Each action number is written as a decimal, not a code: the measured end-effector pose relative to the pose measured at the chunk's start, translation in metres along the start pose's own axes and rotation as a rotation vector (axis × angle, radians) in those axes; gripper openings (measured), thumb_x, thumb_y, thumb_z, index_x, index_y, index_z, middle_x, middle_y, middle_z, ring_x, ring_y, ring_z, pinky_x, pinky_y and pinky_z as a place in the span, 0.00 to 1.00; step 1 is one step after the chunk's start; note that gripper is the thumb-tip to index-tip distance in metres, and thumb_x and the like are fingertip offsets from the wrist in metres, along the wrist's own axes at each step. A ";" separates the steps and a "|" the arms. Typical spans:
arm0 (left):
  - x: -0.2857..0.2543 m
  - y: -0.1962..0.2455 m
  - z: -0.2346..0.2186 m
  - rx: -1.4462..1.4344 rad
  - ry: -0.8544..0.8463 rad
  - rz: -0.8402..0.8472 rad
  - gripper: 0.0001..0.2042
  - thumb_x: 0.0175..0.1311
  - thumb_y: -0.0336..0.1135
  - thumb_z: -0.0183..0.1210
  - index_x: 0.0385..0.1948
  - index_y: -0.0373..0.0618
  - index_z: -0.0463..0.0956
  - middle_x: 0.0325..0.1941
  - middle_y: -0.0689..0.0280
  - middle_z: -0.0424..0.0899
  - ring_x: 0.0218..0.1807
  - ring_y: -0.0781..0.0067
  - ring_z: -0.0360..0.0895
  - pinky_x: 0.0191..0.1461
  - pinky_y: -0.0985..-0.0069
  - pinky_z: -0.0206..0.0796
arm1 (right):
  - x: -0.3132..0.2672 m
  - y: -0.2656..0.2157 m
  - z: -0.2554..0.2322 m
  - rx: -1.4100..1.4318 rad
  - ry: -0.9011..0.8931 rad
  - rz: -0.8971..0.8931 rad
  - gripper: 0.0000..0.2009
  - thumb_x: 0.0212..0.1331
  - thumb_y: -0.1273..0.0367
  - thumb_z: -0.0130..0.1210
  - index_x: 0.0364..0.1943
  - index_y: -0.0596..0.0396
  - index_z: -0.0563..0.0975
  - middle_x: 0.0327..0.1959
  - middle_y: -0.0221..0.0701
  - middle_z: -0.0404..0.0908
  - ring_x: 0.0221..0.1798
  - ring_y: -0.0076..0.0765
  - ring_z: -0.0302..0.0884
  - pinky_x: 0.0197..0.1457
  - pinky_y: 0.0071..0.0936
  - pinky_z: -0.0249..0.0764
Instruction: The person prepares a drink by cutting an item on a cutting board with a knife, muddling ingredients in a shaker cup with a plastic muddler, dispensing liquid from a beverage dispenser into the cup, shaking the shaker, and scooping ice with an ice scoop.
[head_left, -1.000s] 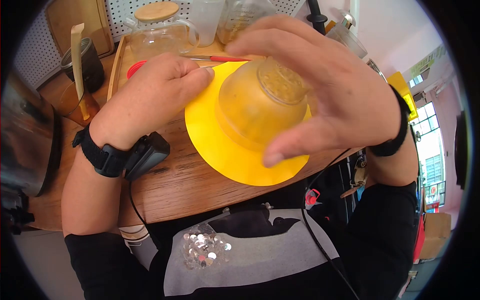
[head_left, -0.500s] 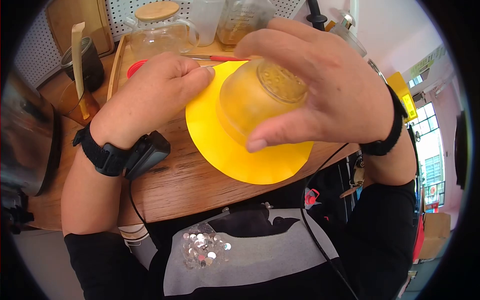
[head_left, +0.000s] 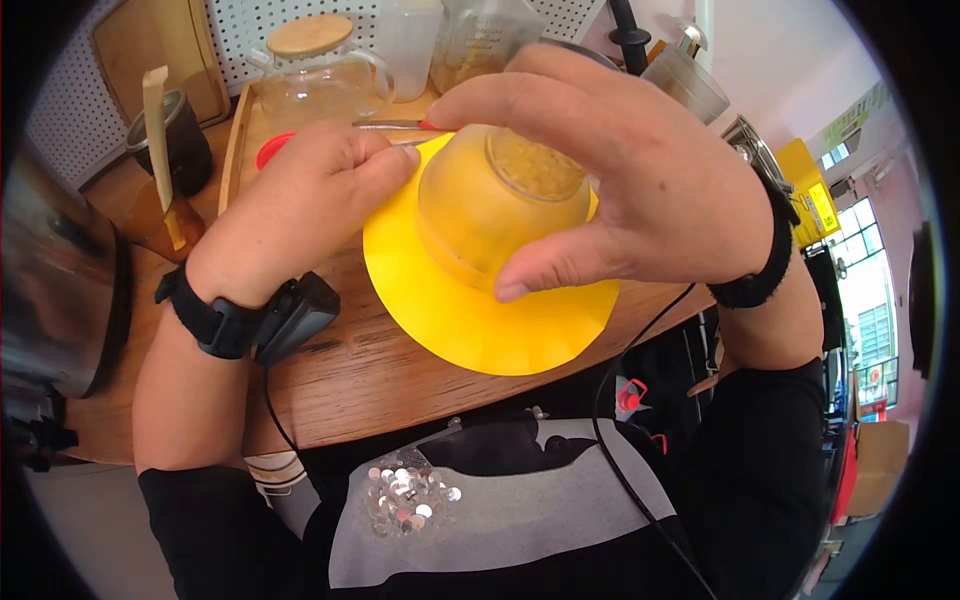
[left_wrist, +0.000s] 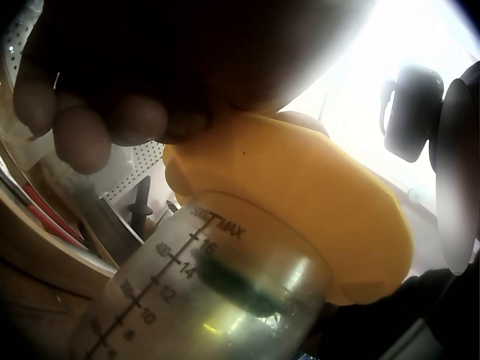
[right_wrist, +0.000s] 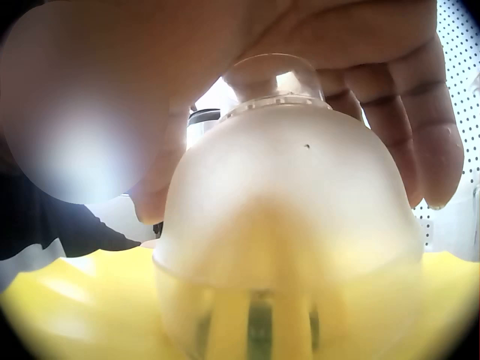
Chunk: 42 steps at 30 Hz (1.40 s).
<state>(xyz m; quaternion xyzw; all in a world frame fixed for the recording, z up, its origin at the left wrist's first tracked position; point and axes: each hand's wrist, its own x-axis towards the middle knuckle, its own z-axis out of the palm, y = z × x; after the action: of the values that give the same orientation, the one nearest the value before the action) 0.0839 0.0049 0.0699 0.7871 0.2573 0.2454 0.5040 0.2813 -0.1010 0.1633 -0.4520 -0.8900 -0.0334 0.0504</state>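
Note:
A wide yellow disc (head_left: 480,345) lies in front of the person, with a frosted plastic dome (head_left: 450,220) at its middle. The left hand (head_left: 300,200) holds the disc's left edge, thumb on top. Fingers and thumb of the right hand (head_left: 640,180) arch round the dome, thumb at its near rim. In the right wrist view a small clear cap (right_wrist: 274,79) tops the dome, close under the palm. Below the disc, a clear measuring cup (left_wrist: 180,292) with printed scale marks shows in the left wrist view, something dark green inside. The head view hides this cup.
A glass teapot (head_left: 320,85) with a wooden lid stands behind on a wooden tray (head_left: 235,140), near clear jugs (head_left: 490,40). A red lid (head_left: 272,150) lies left of it. A dark metal appliance (head_left: 60,220) stands far left. A cable (head_left: 605,380) hangs at the right.
The right hand's thumb has come in from over the disc to the dome's near rim, and its fingers have shifted left. Dome and disc have moved slightly left. The left hand keeps its hold.

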 end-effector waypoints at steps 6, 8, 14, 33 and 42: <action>-0.001 0.001 -0.011 0.129 0.028 0.093 0.18 0.69 0.42 0.48 0.33 0.32 0.74 0.26 0.66 0.75 0.30 0.78 0.69 0.36 0.76 0.64 | -0.022 0.019 0.010 0.451 0.327 -0.065 0.40 0.48 0.50 0.66 0.64 0.52 0.65 0.49 0.31 0.72 0.48 0.32 0.71 0.50 0.25 0.69; -0.006 0.011 -0.012 0.228 0.127 0.206 0.18 0.70 0.43 0.48 0.37 0.33 0.74 0.32 0.64 0.77 0.34 0.77 0.70 0.39 0.77 0.65 | -0.036 0.027 0.000 0.671 0.364 0.145 0.35 0.58 0.49 0.58 0.65 0.52 0.64 0.52 0.31 0.70 0.50 0.26 0.69 0.52 0.23 0.68; -0.026 0.067 0.009 0.377 0.286 0.430 0.30 0.60 0.53 0.58 0.56 0.39 0.68 0.48 0.61 0.74 0.47 0.71 0.70 0.49 0.78 0.65 | -0.038 0.057 0.049 0.944 0.184 0.454 0.24 0.68 0.55 0.46 0.62 0.55 0.66 0.50 0.33 0.74 0.51 0.24 0.70 0.53 0.23 0.68; -0.007 0.124 0.008 0.864 -0.510 0.120 0.24 0.50 0.41 0.57 0.51 0.43 0.71 0.48 0.56 0.74 0.49 0.51 0.75 0.52 0.63 0.68 | -0.016 0.043 0.136 1.682 0.418 0.248 0.17 0.67 0.63 0.45 0.54 0.60 0.70 0.48 0.35 0.78 0.47 0.31 0.78 0.50 0.25 0.74; -0.016 0.124 0.037 0.955 -0.203 0.182 0.22 0.48 0.46 0.61 0.42 0.40 0.78 0.40 0.55 0.80 0.42 0.54 0.80 0.45 0.63 0.72 | -0.029 0.044 0.137 1.644 0.444 0.280 0.17 0.68 0.64 0.42 0.53 0.61 0.72 0.51 0.32 0.76 0.50 0.28 0.74 0.54 0.24 0.69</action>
<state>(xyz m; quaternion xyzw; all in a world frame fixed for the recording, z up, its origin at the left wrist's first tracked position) 0.1157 -0.0749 0.1685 0.9694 0.2207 0.0652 0.0861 0.3256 -0.0835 0.0247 -0.3604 -0.5373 0.5404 0.5379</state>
